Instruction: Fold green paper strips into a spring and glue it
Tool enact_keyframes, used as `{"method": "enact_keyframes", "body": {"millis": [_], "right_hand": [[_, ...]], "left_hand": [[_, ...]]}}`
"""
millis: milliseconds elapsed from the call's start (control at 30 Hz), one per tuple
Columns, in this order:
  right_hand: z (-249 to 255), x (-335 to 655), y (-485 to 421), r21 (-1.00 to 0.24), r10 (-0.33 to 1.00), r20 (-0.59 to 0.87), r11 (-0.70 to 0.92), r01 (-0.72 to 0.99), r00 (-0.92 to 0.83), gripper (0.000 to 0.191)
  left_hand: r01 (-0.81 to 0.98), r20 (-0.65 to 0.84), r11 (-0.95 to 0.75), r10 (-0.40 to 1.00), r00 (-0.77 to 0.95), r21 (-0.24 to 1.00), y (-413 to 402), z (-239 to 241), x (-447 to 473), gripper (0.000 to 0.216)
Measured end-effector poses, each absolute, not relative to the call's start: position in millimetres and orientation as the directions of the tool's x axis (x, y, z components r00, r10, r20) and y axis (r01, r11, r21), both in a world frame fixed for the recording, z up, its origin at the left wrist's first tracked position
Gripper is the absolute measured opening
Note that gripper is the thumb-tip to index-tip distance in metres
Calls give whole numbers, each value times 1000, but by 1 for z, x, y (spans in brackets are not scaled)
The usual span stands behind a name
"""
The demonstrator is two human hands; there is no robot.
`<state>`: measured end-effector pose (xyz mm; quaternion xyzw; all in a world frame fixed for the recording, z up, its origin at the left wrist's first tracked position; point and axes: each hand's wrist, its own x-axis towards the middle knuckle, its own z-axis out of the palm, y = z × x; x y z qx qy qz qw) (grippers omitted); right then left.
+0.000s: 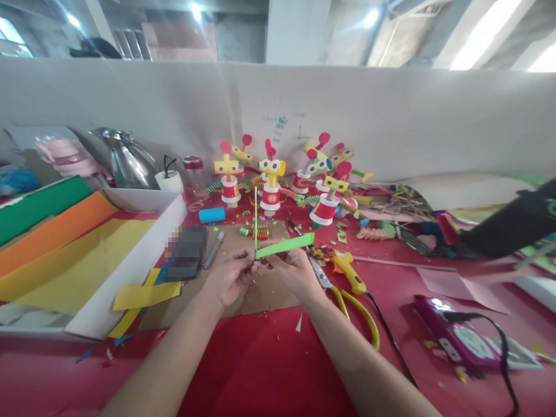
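My left hand (231, 277) and my right hand (294, 272) meet above a brown cardboard sheet (267, 292) on the red table. Both pinch green paper strips (284, 245) at their joined corner. One strip runs right and slightly up from my right fingers. The other stands thin and upright above my left fingers. Both hands are closed on the paper.
Several paper-cup robot figures (271, 194) stand behind, by a white wall. A white box (130, 266) of coloured paper sheets lies left, with a dark phone (187, 253) beside it. Yellow scissors (354, 304), a yellow glue gun (347, 267) and a purple power strip (456, 339) lie right. A dark sleeve (512, 223) enters far right.
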<state>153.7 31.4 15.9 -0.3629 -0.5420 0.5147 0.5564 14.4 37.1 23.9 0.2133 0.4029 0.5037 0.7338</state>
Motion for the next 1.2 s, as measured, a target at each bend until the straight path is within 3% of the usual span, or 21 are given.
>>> {"method": "enact_keyframes", "body": {"millis": [167, 400, 633, 1033, 1200], "right_hand": [[16, 154, 33, -957, 967, 231, 206, -205, -107, 16], [12, 157, 37, -960, 970, 195, 158, -233, -146, 12], [11, 162, 39, -969, 958, 227, 206, -134, -175, 14], [12, 162, 40, -969, 966, 227, 212, -125, -123, 13], [13, 159, 38, -972, 974, 217, 211, -106, -58, 13]], "left_hand": [[-514, -309, 331, 942, 131, 791, 37, 24, 15, 6], [-442, -192, 210, 978, 86, 872, 35, 20, 16, 24], [-323, -101, 101, 995, 15, 941, 29, 23, 18, 24], [-193, -16, 44, 990, 143, 980, 28, 25, 13, 19], [-227, -6, 35, 991, 131, 973, 28, 23, 14, 21]]}}
